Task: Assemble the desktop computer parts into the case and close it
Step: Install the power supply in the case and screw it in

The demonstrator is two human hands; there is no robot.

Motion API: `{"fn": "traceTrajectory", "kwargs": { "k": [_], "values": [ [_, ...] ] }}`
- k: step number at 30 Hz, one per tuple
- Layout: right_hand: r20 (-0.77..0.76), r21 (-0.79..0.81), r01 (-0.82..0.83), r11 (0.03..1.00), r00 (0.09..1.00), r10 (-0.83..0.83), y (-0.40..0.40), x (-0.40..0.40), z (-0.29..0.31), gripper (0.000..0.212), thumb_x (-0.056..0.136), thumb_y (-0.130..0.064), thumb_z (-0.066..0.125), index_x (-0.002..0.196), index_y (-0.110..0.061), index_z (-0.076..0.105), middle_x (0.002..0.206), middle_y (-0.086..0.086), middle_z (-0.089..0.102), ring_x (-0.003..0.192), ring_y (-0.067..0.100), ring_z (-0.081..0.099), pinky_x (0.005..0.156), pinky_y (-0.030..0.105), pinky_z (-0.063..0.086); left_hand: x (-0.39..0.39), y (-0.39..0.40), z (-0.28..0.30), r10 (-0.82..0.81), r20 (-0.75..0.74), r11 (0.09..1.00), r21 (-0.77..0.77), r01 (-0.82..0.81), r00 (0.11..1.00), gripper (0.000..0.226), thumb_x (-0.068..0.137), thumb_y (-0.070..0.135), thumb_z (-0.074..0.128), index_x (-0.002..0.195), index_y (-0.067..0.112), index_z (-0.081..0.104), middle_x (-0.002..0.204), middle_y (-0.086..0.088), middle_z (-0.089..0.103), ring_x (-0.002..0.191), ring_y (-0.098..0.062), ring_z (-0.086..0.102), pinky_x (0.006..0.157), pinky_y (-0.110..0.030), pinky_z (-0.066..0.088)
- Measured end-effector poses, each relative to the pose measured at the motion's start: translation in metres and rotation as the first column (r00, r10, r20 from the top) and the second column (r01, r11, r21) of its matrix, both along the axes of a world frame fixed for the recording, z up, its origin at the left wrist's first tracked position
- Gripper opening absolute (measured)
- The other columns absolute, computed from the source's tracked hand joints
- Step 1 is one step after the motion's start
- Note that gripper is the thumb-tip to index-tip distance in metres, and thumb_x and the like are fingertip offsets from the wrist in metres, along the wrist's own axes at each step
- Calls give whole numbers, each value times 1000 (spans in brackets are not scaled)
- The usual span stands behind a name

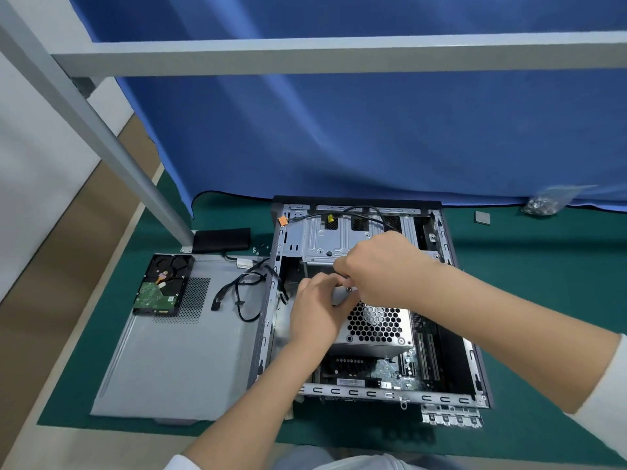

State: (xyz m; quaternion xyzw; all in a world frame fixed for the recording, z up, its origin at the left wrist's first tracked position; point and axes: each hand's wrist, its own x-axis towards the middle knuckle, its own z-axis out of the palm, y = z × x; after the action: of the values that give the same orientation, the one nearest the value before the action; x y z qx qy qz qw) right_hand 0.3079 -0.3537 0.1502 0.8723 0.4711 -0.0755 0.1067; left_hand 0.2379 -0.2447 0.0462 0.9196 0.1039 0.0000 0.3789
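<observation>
— on the green table [529,300], where's the case?
— the open case [475,364] lies flat at centre. my left hand [314,313] and right hand [376,266] meet inside it, above the perforated metal box [376,325].
— fingers?
— both sets are curled together on a small grey part with a screw [347,289].
— and the rest?
— the hard drive [162,285] rests on the side panel [176,351], left of the case.

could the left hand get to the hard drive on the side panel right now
Probably yes: the hard drive lies uncovered on the side panel, left of the case. But the left hand is busy inside it.
</observation>
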Motion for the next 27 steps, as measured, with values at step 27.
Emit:
{"fn": "traceTrajectory", "kwargs": {
  "k": [27],
  "values": [
    [-859, 304, 760, 575, 479, -179, -1, 21, 7, 15, 88, -30, 68, 85, -16, 64, 53, -2, 63, 39, 13, 50, 41, 22, 42, 5, 33, 13, 65, 151, 884, -468, 13, 986, 23, 94, 25, 57, 87, 46, 65, 96, 6, 71, 97, -8, 63, 88, -29, 50]
  ]
}}
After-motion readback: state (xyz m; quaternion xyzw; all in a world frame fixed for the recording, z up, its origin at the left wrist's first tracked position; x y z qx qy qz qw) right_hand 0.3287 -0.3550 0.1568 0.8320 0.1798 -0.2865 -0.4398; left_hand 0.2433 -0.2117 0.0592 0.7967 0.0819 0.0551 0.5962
